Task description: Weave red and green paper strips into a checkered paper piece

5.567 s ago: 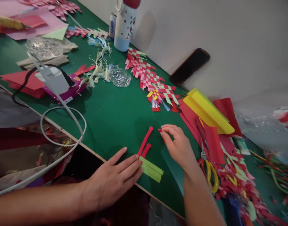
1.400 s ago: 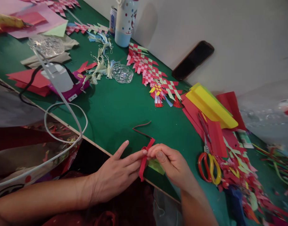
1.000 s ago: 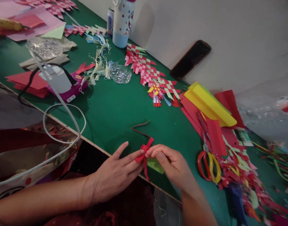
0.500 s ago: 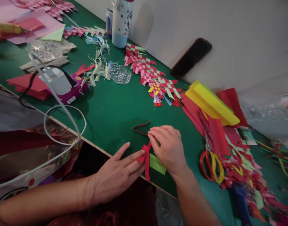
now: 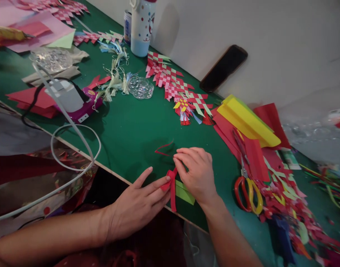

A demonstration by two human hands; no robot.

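Looking from the left, you have a white cable (image 5: 51, 146) looped beside the edge of the green counter (image 5: 125, 129), next to a purple device (image 5: 88, 105) and some red paper sheets (image 5: 28, 98). Your left hand (image 5: 136, 205) lies low at the counter's front edge, its fingers nearly straight and the thumb well apart, with the fingertips (image 5: 166, 179) pressed on a folded red paper strip (image 5: 172, 194). That strip sits between your hands, and its tail reaches down to the front edge, just beside a pair of green paper strips (image 5: 185, 193). A thin red strip (image 5: 163, 149) lies across the counter, running in toward your right hand (image 5: 195, 172). Your hands are close together but not clasped. The right one curls over the top of the fold, fingers bunched and touching the red paper, though you cannot tell how tightly they pinch it. Further right, red-and-yellow scissors (image 5: 239, 193) lie among paper scraps, just below a yellow paper stack (image 5: 247, 120).
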